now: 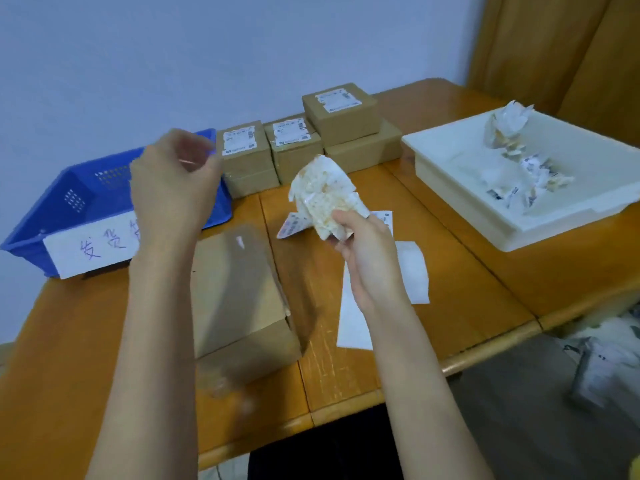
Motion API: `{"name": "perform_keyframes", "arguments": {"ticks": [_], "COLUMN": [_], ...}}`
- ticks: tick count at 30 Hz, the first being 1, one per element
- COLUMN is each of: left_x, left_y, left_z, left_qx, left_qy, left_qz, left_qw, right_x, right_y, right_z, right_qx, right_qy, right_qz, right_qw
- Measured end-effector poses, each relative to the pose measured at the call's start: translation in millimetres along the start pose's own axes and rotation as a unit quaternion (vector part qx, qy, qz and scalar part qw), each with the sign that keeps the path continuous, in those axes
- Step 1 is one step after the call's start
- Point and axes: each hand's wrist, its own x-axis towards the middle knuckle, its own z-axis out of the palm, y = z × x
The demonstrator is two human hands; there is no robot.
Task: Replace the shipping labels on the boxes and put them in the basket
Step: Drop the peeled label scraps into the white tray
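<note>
Peeled label [320, 195], pinched in right hand [363, 251] grip

Table [485, 268]: varnished orange-brown wood, glossy, with pale scuffs in the finish near the middle; the near box [239, 306] and the stacked boxes [341, 114] are matt brown cardboard, the latter bearing printed white paper labels. The peeled label [323, 199] is crumpled paper, its back blotched with torn brown fibre. Basket [83, 199]: perforated blue plastic; tray [512, 202]: smooth white plastic holding crumpled paper scraps [509, 126]
</note>
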Motion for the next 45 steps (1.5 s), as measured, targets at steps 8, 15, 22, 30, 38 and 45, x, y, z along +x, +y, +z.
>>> {"name": "perform_keyframes", "arguments": {"ticks": [8, 15, 22, 30, 38, 45], "left_x": [-61, -119, -122, -123, -123, -123], "left_y": [118, 143, 143, 143, 143, 142], "left_z": [184, 274, 285, 282, 280, 281], "left_qx": [-0.124, -0.236, -0.316, -0.328, -0.335, -0.352], "left_qy": [-0.353, -0.442, -0.348, -0.36, -0.357, -0.351], "left_qz": [-0.08, -0.249, -0.281, -0.278, -0.273, -0.283], "left_qw": [0.924, 0.828, 0.837, 0.828, 0.828, 0.821], "right_x": [25, 66, 77, 89, 93, 93], "right_y": [-105, -156, -152, -141, -136, -130], "right_z": [-102, -197, -231, -218, -221, -224], "right_qx": [-0.123, -0.241, -0.634, -0.718, -0.723, -0.727], "right_qy": [0.198, 0.38, 0.418, 0.288, 0.286, 0.285], "right_qz": [-0.152, -0.207, -0.101, 0.064, 0.064, -0.048], "right_qw": [0.96, 0.869, 0.643, 0.63, 0.626, 0.623]}}
